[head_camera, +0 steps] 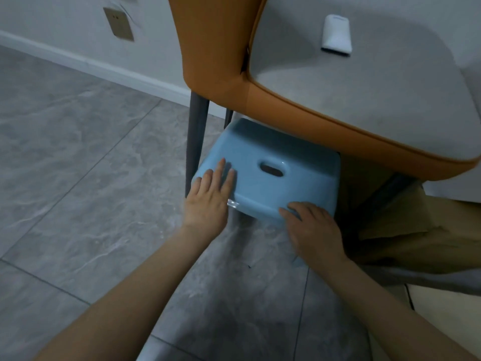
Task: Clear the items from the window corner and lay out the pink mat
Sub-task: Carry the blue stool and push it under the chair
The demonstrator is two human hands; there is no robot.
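Stool [265, 175], pale blue plastic, sits on the floor [78, 178] tucked partly under a chair [299, 121]. Its flat top faces up and tilts slightly toward the camera, with an oval handle slot [272, 169] at the centre. The slot's long axis runs left to right, angled a little down to the right. The left hand [208, 201] lies flat on the stool's near left corner, fingers straight and close together, pointing away from the person. The right hand [312, 227] grips the stool's near right edge, fingers curled over the rim. The chair has an orange shell, a grey seat and dark legs; a small white object [336, 35] lies on the seat. Grey marbled tiles cover the floor. A pale wall with a white skirting board [91, 66] and a bronze socket plate [119, 24] stands behind. Tan cardboard [416, 230] lies at right.
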